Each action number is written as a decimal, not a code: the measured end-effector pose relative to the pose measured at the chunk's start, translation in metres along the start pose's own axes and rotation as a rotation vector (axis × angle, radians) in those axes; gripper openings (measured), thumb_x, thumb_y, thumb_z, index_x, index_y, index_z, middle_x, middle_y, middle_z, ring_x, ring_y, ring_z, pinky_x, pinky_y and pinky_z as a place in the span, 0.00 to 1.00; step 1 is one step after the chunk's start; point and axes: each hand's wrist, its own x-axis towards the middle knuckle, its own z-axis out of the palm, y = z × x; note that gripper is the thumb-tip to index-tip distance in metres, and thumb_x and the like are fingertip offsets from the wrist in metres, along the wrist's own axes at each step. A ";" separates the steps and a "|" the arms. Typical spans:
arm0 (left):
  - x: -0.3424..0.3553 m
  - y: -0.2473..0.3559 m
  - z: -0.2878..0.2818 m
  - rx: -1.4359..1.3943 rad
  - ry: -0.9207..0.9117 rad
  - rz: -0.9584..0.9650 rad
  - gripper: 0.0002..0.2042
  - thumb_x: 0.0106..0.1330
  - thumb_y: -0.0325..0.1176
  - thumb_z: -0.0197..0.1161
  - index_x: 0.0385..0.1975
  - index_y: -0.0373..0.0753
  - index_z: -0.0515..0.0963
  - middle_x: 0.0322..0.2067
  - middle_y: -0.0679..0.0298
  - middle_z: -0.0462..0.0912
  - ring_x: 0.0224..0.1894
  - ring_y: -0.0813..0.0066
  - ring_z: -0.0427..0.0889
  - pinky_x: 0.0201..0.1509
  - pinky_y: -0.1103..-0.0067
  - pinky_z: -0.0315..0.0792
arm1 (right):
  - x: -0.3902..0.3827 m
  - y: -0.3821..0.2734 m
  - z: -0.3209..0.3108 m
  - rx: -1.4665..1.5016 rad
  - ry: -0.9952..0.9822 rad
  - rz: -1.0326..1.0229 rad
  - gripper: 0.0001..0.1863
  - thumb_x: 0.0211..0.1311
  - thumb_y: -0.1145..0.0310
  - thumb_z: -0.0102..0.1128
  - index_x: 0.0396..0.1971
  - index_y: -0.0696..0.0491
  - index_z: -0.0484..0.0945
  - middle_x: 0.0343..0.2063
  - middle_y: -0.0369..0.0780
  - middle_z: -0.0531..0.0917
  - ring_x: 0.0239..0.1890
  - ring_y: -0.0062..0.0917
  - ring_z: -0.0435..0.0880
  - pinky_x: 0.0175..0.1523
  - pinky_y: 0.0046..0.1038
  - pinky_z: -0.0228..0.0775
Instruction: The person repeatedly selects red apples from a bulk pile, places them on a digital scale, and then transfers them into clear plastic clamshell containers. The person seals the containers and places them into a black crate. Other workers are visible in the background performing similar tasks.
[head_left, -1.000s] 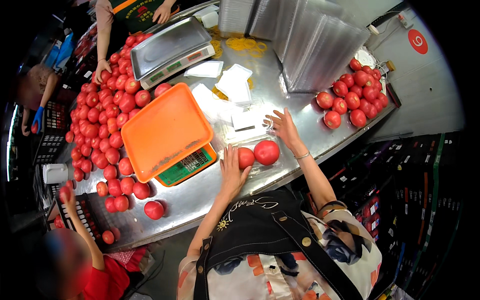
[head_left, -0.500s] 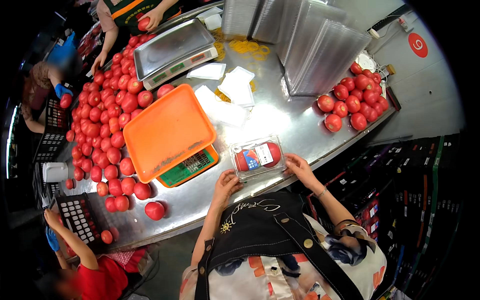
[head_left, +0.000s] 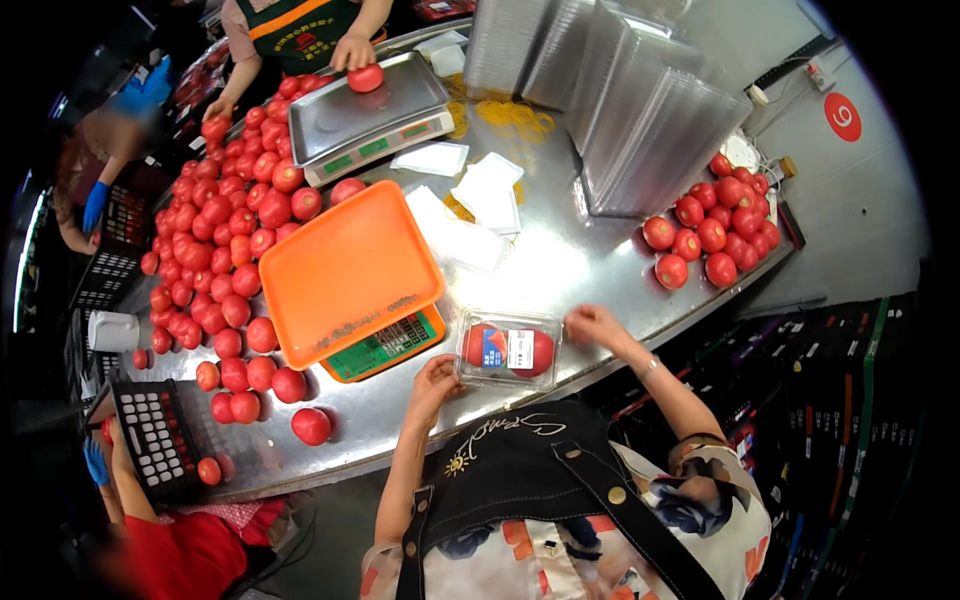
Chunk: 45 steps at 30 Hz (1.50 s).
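Observation:
A clear plastic clamshell box point(head_left: 508, 380) with red tomatoes point(head_left: 541, 353) inside lies near the table's front edge. A blue, red and white label point(head_left: 507, 348) sits across its lid. My left hand point(head_left: 437, 381) holds the box by its lower left corner, fingers bent. Just off the upper right side of the box is my right hand point(head_left: 594, 328), its fingers curled and smeared by motion. To the left of the box stands an orange weighing scale point(head_left: 388, 345) with an orange tray point(head_left: 350, 275) on top, bare but for dark specks.
A large heap of tomatoes point(head_left: 215, 235) covers the left side. Tall stacks of clear boxes point(head_left: 650, 120) and more tomatoes point(head_left: 715, 235) stand right. White pads point(head_left: 490, 195) and yellow rubber bands point(head_left: 520, 118) lie mid-table. Across, a co-worker's hand point(head_left: 353, 50) touches a tomato on a metal scale point(head_left: 375, 115).
My right hand has come off the box and moved up slightly. The box has turned a little and shifted left. Across the table, the co-worker has brought a tomato down onto the metal scale.

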 end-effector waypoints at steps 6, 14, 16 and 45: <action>0.031 0.003 0.022 0.089 0.068 0.094 0.20 0.64 0.24 0.53 0.57 0.39 0.71 0.43 0.66 0.76 0.39 0.79 0.79 0.42 0.83 0.75 | 0.148 -0.122 0.045 -0.635 0.294 -0.873 0.10 0.58 0.69 0.60 0.39 0.55 0.81 0.36 0.43 0.79 0.37 0.37 0.80 0.41 0.33 0.72; 0.101 0.006 0.066 0.117 0.101 0.284 0.22 0.62 0.24 0.55 0.57 0.40 0.69 0.46 0.63 0.72 0.31 0.81 0.75 0.35 0.83 0.72 | 0.244 -0.159 0.089 -0.890 0.282 -0.953 0.04 0.54 0.71 0.60 0.26 0.54 0.82 0.32 0.41 0.79 0.34 0.37 0.80 0.41 0.34 0.73; 0.114 -0.002 0.061 0.190 0.189 0.386 0.21 0.61 0.25 0.57 0.57 0.38 0.69 0.47 0.59 0.73 0.33 0.79 0.77 0.37 0.81 0.73 | 0.230 -0.170 0.086 -0.540 0.233 -0.896 0.04 0.54 0.73 0.60 0.27 0.55 0.82 0.32 0.40 0.79 0.33 0.38 0.80 0.40 0.33 0.73; 0.077 0.028 0.076 -0.769 -0.870 0.389 0.10 0.73 0.38 0.50 0.33 0.40 0.73 0.23 0.64 0.79 0.35 0.76 0.78 0.55 0.74 0.68 | 0.035 -0.106 0.026 0.436 -0.819 0.083 0.11 0.69 0.64 0.52 0.36 0.58 0.73 0.15 0.28 0.65 0.11 0.07 0.54 0.16 0.12 0.46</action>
